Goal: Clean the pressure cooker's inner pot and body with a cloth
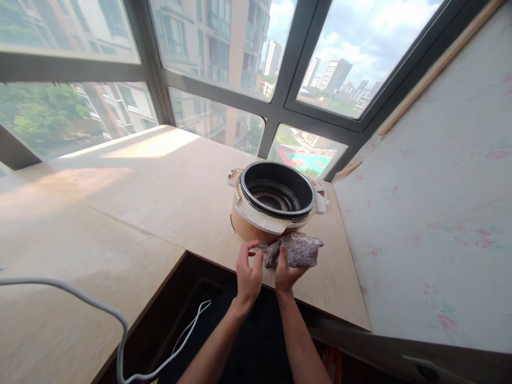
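An open rice cooker (276, 205) with a peach-coloured body, white rim and black inner pot stands on the wooden counter (160, 192) near the window corner. My right hand (286, 272) grips a grey speckled cloth (298, 249) that lies against the cooker's front base. My left hand (248, 269) is beside it, thumb and finger pinched at the cooker's lower front, where a thin metal part shows. What the left fingers hold is too small to tell.
A white power cord (120, 330) curls over the near left counter and down into the dark gap below. A pale floral-patterned wall panel (432, 202) rises at the right. Large windows (224, 69) run behind the counter.
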### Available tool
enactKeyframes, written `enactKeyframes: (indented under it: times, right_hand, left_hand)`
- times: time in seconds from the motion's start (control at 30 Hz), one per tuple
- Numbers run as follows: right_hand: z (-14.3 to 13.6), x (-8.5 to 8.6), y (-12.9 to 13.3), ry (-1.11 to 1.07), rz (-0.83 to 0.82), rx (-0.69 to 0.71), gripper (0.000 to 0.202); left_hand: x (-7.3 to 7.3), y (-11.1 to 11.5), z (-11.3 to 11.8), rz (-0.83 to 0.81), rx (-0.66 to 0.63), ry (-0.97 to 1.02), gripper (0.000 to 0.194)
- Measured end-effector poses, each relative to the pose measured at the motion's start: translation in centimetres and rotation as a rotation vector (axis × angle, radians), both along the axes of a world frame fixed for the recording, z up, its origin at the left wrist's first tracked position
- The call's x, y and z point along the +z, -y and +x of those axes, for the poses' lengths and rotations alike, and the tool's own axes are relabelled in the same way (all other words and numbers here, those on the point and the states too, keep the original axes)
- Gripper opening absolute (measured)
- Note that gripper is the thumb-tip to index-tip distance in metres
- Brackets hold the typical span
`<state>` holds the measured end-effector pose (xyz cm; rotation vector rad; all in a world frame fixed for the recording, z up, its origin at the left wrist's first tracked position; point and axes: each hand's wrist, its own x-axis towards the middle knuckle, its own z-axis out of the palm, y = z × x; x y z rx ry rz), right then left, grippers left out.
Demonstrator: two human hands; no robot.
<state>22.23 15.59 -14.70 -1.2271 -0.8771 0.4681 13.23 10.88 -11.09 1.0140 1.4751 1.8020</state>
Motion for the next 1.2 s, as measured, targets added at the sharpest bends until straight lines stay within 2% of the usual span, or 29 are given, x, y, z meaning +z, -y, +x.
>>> enactKeyframes:
  times: [0.1,0.2,0.27,0.37,0.47,0.6,0.7,0.87,0.93,1.03,1.1,1.2]
  right_hand:
    - [-0.2,1.6,-0.6,-0.109,-0.016,-0.149,0.060]
    - [-1.9,2.5,-0.1,-0.181,-0.069,-0.178,0.068]
    - [-3.5,2.4,0.8,-0.163,-0.115,-0.146,0.071]
    - [-5.8,1.7,2.7,-0.074,-0.126,0.033,0.073]
    - [-7.3,1.5,5.0,-0.044,-0.053,0.292,0.084]
    - [-8.4,2.6,6.9,-0.013,-0.012,0.691,0.087]
    - [-8.7,3.9,6.8,0.023,-0.054,0.846,0.086]
    - [-7.1,5.2,5.6,-0.106,-0.063,1.014,0.074]
    - [-5.4,5.8,5.0,-0.191,-0.054,0.951,0.061]
    - [-1.9,7.0,3.5,-0.275,-0.097,0.628,0.040]
    - [0.6,8.1,2.0,-0.318,-0.091,0.435,0.037]
    - [4.0,9.8,-0.8,-0.310,-0.015,0.293,0.038]
  left_hand:
    - [-0.2,0.3,1.5,0.054,-0.086,-0.105,0.026]
    - [-0.7,0.6,2.1,0.042,-0.112,-0.134,0.030]
    - [-1.2,0.9,1.6,0.012,-0.097,-0.079,0.037]
    - [-1.8,1.6,0.0,0.000,-0.121,0.059,0.046]
    - [-2.2,2.3,-2.0,-0.001,-0.165,0.171,0.055]
    - [-2.3,2.4,-4.2,-0.029,-0.203,0.245,0.075]
    - [-2.0,1.0,-5.2,-0.019,-0.178,0.243,0.083]
    - [-1.1,-3.7,-6.1,0.027,0.091,0.177,0.082]
    - [-0.6,-5.5,-6.3,0.055,0.178,0.156,0.077]
    - [0.2,-7.7,-7.2,0.081,0.311,0.110,0.063]
    - [0.8,-9.4,-8.3,0.081,0.360,0.089,0.055]
    - [1.6,-12.7,-10.7,0.029,0.340,0.098,0.046]
